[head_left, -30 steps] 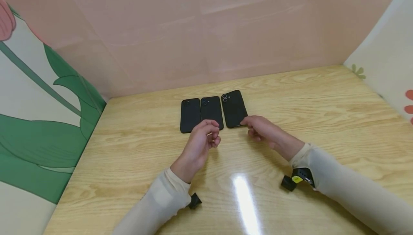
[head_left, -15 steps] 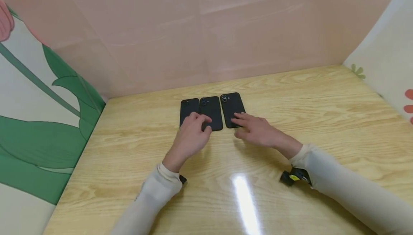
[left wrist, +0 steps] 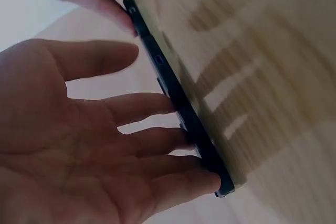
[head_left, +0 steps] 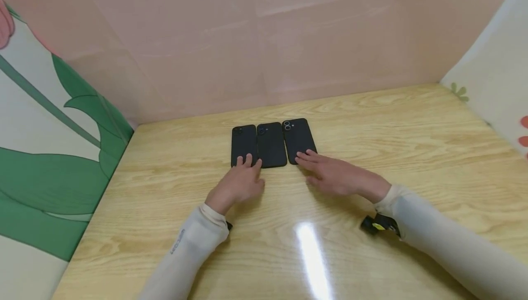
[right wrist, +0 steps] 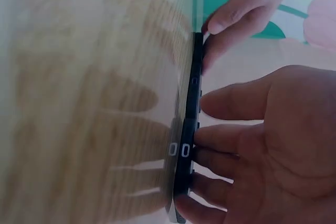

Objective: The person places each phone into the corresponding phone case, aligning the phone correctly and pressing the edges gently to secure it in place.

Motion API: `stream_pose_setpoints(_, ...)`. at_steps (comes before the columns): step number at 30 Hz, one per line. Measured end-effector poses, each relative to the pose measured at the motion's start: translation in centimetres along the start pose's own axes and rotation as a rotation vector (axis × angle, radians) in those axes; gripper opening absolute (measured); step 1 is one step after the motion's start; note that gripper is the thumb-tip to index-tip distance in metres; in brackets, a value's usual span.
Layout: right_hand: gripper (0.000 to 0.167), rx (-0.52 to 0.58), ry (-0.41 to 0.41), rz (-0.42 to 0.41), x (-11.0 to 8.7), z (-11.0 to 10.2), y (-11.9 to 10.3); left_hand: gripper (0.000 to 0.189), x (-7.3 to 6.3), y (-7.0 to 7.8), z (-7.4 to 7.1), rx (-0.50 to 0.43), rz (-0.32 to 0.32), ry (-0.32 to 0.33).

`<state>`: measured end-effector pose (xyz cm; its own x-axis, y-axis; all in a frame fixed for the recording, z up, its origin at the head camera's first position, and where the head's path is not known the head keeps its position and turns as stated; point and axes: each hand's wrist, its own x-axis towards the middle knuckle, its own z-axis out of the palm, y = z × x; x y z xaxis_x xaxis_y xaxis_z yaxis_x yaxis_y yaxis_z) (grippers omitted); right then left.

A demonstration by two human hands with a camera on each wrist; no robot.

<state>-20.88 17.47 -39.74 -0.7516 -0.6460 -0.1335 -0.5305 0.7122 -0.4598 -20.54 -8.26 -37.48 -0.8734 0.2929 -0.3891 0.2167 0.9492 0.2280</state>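
Note:
Three black phones lie camera side up, side by side: the left phone (head_left: 244,139), the middle phone (head_left: 271,146) and the right phone (head_left: 299,135). My left hand (head_left: 239,183) is palm down, its spread fingertips over the near end of the left phone and reaching the middle one's corner. With fingers extended, my right hand (head_left: 338,176) touches the near end of the right phone. Both wrist views show the phones edge-on, with the right phone's port edge (right wrist: 184,166) beside the right fingers. Neither hand grips anything.
The phones rest on a glossy wood-grain table (head_left: 392,144) near its back edge. A pink sheet (head_left: 264,48) rises behind, and a leaf-patterned panel (head_left: 45,181) stands at the left. Small black cameras sit under both wrists, the right camera (head_left: 369,225) showing more.
My right hand has let go of the right phone's near corner and now lies on its end. That phone has straightened slightly. My left hand has shifted left, fingers extended, onto the left phone.

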Motion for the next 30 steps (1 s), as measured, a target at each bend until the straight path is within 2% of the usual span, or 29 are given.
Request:
stream_pose_setpoints(5, 0.056, 0.026, -0.022, -0.017, 0.0, -0.3, 0.4, 0.064, 0.1, 0.3, -0.1, -0.01, 0.016, -0.013)
stream_pose_setpoints(12, 0.056, 0.018, -0.031, 0.001, 0.1, -0.9, 0.8, 0.061, 0.7, 1.0, -0.2, 0.004, 0.022, -0.019)
stream_pose_setpoints(16, 0.056, 0.026, -0.026, 0.021, 0.7, -1.4, 1.3, 0.062, 1.7, 1.6, -0.4, 0.037, 0.018, -0.027)
stream_pose_setpoints(23, 0.056, 0.012, -0.021, 0.107, 2.1, -2.3, 2.7, 0.065, 4.1, 2.8, -1.0, 0.087, -0.002, -0.086)
stream_pose_setpoints(30, 0.056, 0.062, -0.027, 0.103, 2.8, -2.4, 4.1, 0.063, 5.6, 3.2, -1.0, 0.097, -0.03, -0.098)
